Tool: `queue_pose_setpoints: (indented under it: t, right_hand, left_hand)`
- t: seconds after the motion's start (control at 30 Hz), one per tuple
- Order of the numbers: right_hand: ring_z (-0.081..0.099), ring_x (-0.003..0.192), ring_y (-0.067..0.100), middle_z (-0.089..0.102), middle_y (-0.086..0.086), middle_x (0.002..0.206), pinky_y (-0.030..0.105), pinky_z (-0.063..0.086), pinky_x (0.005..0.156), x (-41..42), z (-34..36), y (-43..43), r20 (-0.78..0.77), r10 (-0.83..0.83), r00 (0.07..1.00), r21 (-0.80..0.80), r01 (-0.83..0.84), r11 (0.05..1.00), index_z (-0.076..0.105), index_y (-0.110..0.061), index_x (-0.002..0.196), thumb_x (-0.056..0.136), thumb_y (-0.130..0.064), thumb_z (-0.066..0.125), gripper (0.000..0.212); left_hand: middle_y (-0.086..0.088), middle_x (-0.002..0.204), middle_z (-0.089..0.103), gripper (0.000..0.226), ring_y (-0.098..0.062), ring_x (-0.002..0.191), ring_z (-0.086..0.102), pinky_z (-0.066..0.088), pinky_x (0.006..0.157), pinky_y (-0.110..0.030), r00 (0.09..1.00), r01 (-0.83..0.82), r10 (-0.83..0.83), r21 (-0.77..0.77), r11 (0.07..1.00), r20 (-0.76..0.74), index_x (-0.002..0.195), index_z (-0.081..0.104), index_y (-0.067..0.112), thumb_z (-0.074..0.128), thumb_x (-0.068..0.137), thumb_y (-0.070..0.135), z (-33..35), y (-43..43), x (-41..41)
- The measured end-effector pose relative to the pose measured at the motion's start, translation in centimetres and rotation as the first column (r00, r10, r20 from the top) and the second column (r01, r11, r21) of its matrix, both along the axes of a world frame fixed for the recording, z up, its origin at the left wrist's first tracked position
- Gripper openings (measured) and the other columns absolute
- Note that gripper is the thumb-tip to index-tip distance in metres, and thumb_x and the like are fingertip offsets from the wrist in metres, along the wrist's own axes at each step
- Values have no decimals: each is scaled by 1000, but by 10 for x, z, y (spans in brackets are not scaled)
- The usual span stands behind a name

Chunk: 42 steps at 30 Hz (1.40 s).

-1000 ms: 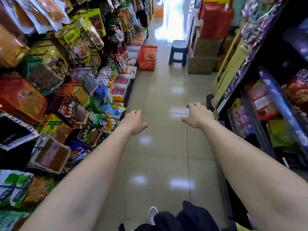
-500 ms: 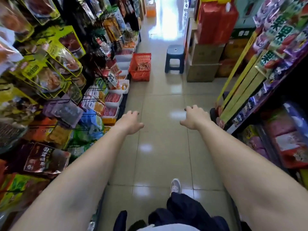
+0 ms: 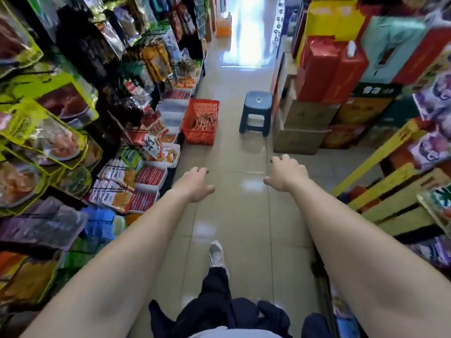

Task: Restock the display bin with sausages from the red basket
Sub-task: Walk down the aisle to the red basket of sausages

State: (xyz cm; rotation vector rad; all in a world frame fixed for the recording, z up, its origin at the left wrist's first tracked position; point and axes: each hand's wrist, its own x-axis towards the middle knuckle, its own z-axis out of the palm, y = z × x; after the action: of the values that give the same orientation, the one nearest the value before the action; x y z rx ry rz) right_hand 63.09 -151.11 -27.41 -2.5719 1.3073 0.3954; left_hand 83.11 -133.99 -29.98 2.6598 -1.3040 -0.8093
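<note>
Closer now than a moment ago, the red basket [image 3: 200, 121] sits larger in the upper middle of the frame, on the tiled floor [image 3: 244, 215] against the left-hand shelving. Orange-red sausages [image 3: 203, 121] lie loose inside it. Just left of the basket, a row of white display bins [image 3: 170, 113] runs along the shelf foot, some holding red sausage packs. Right of the basket stands a dark plastic stool [image 3: 256, 113]. Lower, at centre frame, both bare arms reach forward: the left hand [image 3: 196, 182] and right hand [image 3: 286, 173] hang empty over the floor, fingers loosely curled, well short of the basket. One pale shoe [image 3: 216, 253] steps forward at lower centre.
</note>
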Motion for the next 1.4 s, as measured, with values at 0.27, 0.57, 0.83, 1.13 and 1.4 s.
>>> queue_pose_setpoints:
  t: [0.27,0.57,0.83,1.13,1.4]
  right_hand:
    - [49,125,34,46,11,141,48,45,97,151,12,-142,18,-43,999,-6,43,999,42,-20,143,86,-52,63,69]
    - [51,121,32,49,9,136,45,46,94,274,-4,-303,38,-40,998,22,39,999,46,-22,139,83,-50,62,65]
    - [51,119,32,49,9,131,45,43,90,369,-32,-492,14,-9,1000,45,8,999,47,-21,134,85,-53,59,59]
    - [49,122,31,47,8,137,47,44,96,469,-26,-675,-3,-14,1000,78,14,997,44,-22,141,89,-53,58,62]
    - [49,123,31,46,9,139,45,42,94,591,-45,-798,-70,15,997,98,-8,995,43,-21,141,90,-49,57,60]
  left_hand:
    - [-15,152,37,72,-35,138,40,37,111,-43,999,28,-28,16,999,-18,152,33,15,58,91,43,-3,-152,156]
    - [-13,149,40,67,-35,135,42,40,108,-46,999,51,-51,24,998,-2,148,36,15,57,91,44,0,-317,276]
    - [-14,148,42,66,-36,133,45,40,109,-45,1000,-3,2,84,996,8,146,39,16,59,91,47,-10,-494,372]
    - [-13,152,39,69,-33,136,43,42,109,-45,999,-28,29,37,999,-40,152,34,14,58,93,44,-5,-663,467]
    - [-15,149,40,67,-35,134,43,41,107,-44,998,-11,17,105,994,-60,149,36,12,56,93,43,-39,-785,597]
